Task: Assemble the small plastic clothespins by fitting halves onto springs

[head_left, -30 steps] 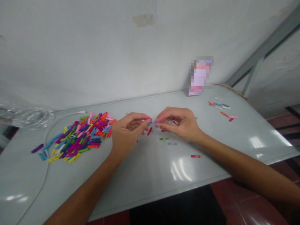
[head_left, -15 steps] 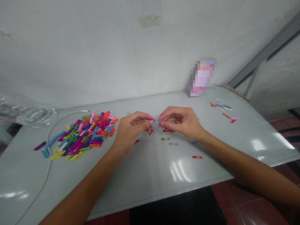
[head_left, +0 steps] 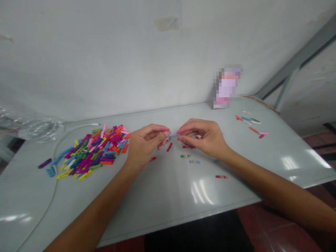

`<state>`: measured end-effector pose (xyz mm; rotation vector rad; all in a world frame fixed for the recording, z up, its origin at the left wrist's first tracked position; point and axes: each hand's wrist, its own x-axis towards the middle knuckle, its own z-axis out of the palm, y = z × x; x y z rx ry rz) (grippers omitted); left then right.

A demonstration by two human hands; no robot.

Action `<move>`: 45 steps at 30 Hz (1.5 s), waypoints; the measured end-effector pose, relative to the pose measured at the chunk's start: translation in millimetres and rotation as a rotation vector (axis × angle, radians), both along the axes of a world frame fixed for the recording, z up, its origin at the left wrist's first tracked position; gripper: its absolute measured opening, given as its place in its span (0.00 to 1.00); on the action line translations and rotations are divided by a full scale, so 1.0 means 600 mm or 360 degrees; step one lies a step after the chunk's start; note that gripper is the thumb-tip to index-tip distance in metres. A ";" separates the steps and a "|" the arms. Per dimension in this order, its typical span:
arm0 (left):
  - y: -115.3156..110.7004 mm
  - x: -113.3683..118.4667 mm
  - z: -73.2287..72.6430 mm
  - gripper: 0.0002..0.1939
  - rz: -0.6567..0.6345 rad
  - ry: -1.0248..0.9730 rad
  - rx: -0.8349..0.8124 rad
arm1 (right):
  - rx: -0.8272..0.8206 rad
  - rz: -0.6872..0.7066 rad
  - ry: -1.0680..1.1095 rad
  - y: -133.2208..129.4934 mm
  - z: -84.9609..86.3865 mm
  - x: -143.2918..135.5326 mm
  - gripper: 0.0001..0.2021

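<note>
Over the middle of the table, my right hand point(head_left: 203, 137) pinches a small blue piece point(head_left: 174, 135) between thumb and fingertips. The blue piece reaches left toward my left hand point(head_left: 147, 141), whose thumb and fingers are pressed together on something small, partly hidden, with a thin metallic bit at the tips. Beneath the hands lie red pieces point(head_left: 169, 147), some partly covered by my right hand. Nearer the front edge are a green piece point(head_left: 185, 156), a light blue piece point(head_left: 194, 162) and a red piece point(head_left: 221, 177).
A large heap of colourful clothespins point(head_left: 91, 152) lies on the left of the table point(head_left: 126, 213), beside a white cable point(head_left: 54, 189) and clear plastic wrap point(head_left: 39, 129). Several loose pieces point(head_left: 246, 119) lie at the right. A blurred pink package point(head_left: 226, 89) leans on the wall.
The blue piece has turned flatter between the hands. My left fingertips have shifted slightly, and a red piece beneath them shows more fully.
</note>
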<state>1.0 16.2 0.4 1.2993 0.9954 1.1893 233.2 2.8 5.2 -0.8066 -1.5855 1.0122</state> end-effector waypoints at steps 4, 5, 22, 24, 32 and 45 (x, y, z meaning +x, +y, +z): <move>-0.002 -0.002 0.008 0.06 0.0008 0.0113 0.0075 | 0.0160 -0.0057 -0.0132 -0.004 0.000 -0.001 0.05; -0.003 -0.002 0.010 0.06 -0.0001 0.0154 0.0092 | 0.0186 -0.0069 -0.0160 -0.005 0.001 -0.001 0.05; -0.009 0.004 0.014 0.02 -0.0062 0.0329 0.0425 | 0.0576 -0.0187 -0.0372 -0.014 0.003 -0.009 0.02; -0.010 0.004 0.015 0.03 -0.0068 0.0334 0.0457 | 0.0578 -0.0195 -0.0364 -0.015 0.002 -0.009 0.01; -0.012 0.006 0.009 0.03 -0.0087 0.0302 0.0507 | 0.0516 -0.0194 -0.0322 -0.016 0.003 -0.007 0.01; -0.020 0.017 0.003 0.04 -0.0048 0.0241 0.0416 | 0.0001 -0.0114 0.0086 -0.016 -0.016 -0.014 0.09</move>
